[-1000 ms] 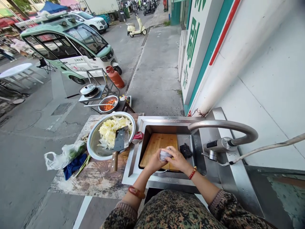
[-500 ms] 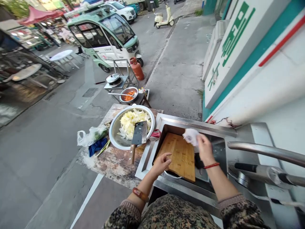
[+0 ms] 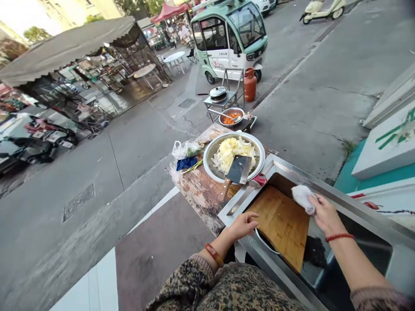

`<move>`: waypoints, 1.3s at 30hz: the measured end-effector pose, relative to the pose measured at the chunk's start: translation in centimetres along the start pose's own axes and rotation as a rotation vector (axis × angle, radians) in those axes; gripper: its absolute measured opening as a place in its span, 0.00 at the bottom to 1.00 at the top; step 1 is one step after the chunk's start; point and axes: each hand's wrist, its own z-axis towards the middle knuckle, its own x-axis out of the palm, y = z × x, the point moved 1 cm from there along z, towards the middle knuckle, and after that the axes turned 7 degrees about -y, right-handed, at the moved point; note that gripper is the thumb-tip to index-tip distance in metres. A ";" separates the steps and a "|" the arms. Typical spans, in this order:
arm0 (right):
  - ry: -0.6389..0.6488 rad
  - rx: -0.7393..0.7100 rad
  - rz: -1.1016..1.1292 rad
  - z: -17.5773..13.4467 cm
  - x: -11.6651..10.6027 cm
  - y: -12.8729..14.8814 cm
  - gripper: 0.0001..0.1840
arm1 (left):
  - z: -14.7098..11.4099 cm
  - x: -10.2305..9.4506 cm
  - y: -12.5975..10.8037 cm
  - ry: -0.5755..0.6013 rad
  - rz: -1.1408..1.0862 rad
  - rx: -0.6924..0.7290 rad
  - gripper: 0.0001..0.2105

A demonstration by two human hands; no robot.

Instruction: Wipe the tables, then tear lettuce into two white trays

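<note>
R hand (image 3: 326,214) grips white cloth (image 3: 303,198)!

Cloth's up over sink (image 3: 292,170), R fingers clamped on it. L hand (image 3: 244,225): fingers loosely apart, nr cutting board (image 3: 280,220) blocking part of sink. Dark clump (image 3: 315,251) beside board; cleaver (image 3: 240,169) across veg bowl (image 3: 209,159).

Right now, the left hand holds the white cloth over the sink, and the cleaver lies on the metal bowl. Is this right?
Not the left hand but the right hand holds the white cloth, as the head view shows; the rest is correct.
</note>
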 end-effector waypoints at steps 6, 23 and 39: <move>0.408 0.210 0.068 -13.8 3.0 1.3 0.23 | -2.6 -2.1 1.6 0.007 -0.185 -0.041 0.28; 0.699 0.076 0.088 -36.1 28.4 6.1 0.16 | -9.1 -29.3 11.3 -0.343 -0.523 0.004 0.15; 0.592 -0.939 -0.957 -35.1 38.1 0.3 0.33 | -9.5 -40.8 17.3 -0.211 -0.582 -0.198 0.29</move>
